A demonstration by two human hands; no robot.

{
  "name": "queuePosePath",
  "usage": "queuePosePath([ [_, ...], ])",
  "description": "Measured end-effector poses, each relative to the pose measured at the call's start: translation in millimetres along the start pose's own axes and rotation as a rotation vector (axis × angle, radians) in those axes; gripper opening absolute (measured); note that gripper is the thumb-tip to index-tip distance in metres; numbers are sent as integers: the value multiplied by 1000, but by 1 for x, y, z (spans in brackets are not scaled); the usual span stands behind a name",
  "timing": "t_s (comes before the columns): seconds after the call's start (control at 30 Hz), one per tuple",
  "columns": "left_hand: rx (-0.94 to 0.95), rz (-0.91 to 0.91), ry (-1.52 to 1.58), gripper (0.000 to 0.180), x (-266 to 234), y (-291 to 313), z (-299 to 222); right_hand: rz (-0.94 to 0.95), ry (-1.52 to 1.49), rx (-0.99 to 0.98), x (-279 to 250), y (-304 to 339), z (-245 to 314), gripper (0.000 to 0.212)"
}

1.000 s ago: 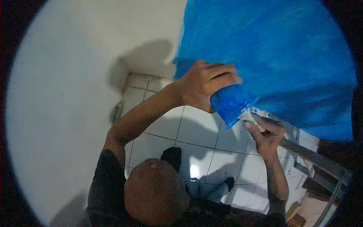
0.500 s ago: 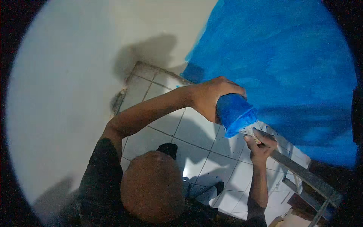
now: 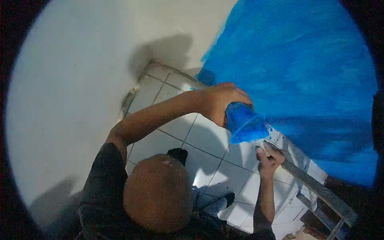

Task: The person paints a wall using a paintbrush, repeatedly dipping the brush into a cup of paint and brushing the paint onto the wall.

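My left hand [image 3: 226,98] is wrapped round a blue, paint-smeared cup [image 3: 240,114], held tilted with its wide rim toward my right hand. Just beyond that rim, the fingers of my right hand [image 3: 272,158] are closed on what looks like a paintbrush [image 3: 260,142]. Only a short pale part of it shows at the cup's mouth; its bristles cannot be made out. Behind both hands stands a wall covered partly in fresh-looking blue paint [image 3: 288,60], its left edge ragged against the off-white surface.
A plain pale wall [image 3: 68,100] rises at the left and meets the partly painted one in a corner. White floor tiles [image 3: 204,140] with blue specks lie below. A worn wooden ladder-like frame [image 3: 312,184] slants at the lower right, close to my right hand.
The cup and both hands have shifted slightly left, and the cup's rim has turned. Less of the paintbrush shows between the cup and my right fingers.
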State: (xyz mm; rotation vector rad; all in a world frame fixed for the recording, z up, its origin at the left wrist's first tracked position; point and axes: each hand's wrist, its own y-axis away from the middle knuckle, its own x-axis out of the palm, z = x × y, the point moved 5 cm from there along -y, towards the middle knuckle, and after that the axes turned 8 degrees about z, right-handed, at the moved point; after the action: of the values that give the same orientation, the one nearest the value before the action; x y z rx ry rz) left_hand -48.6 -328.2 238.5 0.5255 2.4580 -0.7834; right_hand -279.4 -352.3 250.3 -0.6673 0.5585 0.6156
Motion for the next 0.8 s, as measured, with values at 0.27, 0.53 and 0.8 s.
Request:
queuePosePath([
  [0.27,-184,-77,-408,71,-19,0,-28,127,-1204,564,59,47,-30,33],
  [0.53,-218,-33,-372,70,-11,3,-12,282,-1594,848,77,75,-49,32],
  [0.8,-280,-52,-301,69,-14,2,-6,132,-1182,520,43,37,-53,14],
])
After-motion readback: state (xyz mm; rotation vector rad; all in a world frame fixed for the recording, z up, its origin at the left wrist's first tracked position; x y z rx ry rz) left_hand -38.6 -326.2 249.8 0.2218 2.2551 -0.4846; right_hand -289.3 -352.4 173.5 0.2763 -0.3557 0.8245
